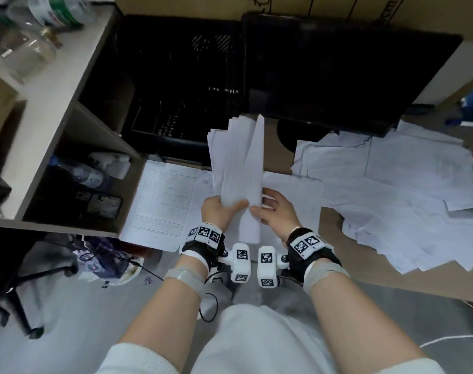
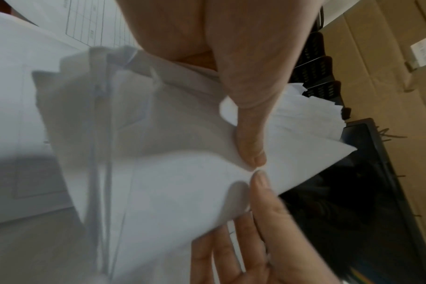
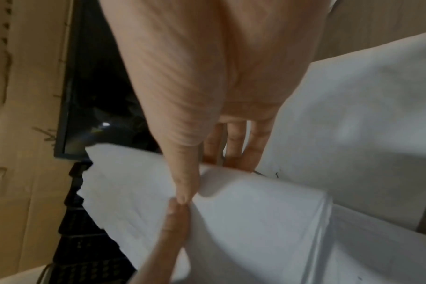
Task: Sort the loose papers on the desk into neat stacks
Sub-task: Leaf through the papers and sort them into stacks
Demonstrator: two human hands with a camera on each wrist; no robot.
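A bundle of white papers (image 1: 236, 168) stands on its edge above the desk's front, curved into a trough, its top sheets uneven. My left hand (image 1: 220, 209) grips its left side, thumb (image 2: 252, 151) pressed on the front sheet. My right hand (image 1: 274, 209) holds the right side, thumb (image 3: 185, 190) on the front and fingers (image 3: 234, 146) behind. The two thumbs nearly meet. A lined form (image 1: 163, 201) lies flat at the left on a small stack. A wide scatter of loose sheets (image 1: 407, 190) covers the desk's right part.
A black mesh tray (image 1: 181, 85) and a dark monitor (image 1: 345, 76) stand behind the bundle. Shelf cubbies (image 1: 76, 163) at the left hold bottles and a phone. Cardboard boxes (image 1: 324, 6) line the back. Below the desk edge are my lap and the floor.
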